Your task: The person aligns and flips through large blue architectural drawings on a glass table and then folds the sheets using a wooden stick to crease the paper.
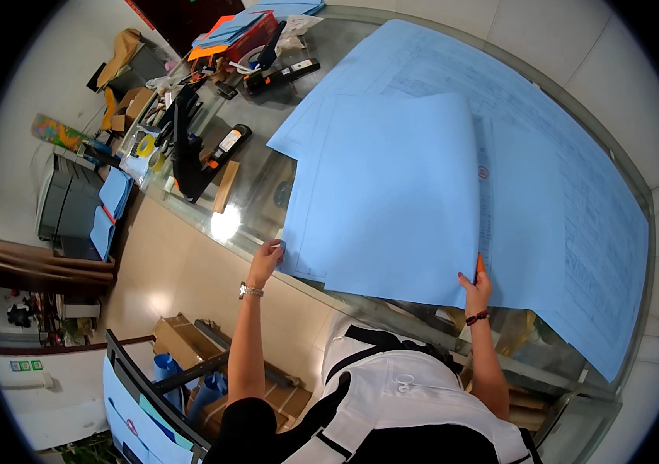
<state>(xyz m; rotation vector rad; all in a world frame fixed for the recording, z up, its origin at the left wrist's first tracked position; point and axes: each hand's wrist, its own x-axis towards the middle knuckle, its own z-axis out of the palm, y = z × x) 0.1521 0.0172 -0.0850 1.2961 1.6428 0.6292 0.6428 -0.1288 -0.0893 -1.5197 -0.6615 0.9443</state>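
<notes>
A large blue drawing sheet (391, 178) lies partly folded over on the glass table, its folded edge running down the right side. My left hand (267, 257) pinches the sheet's lower left corner at the table's near edge. At the lower end of the fold, my right hand (475, 291) is closed on the sheet's edge, thumb on the near side. A small orange pointed piece (481, 264) sticks up from the right fingers; most of it is hidden. Beneath and to the right spread more blue printed sheets (592, 209), with fine lines and a round red stamp mark.
On the glass table's (267, 178) left stand a black stapler (190, 158), a second stapler (275, 73), a wooden strip (226, 186) and tape rolls (146, 145). A red basket (256, 39) of papers sits farther back. Cardboard boxes (182, 344) and a black-framed rack (144, 394) stand below left.
</notes>
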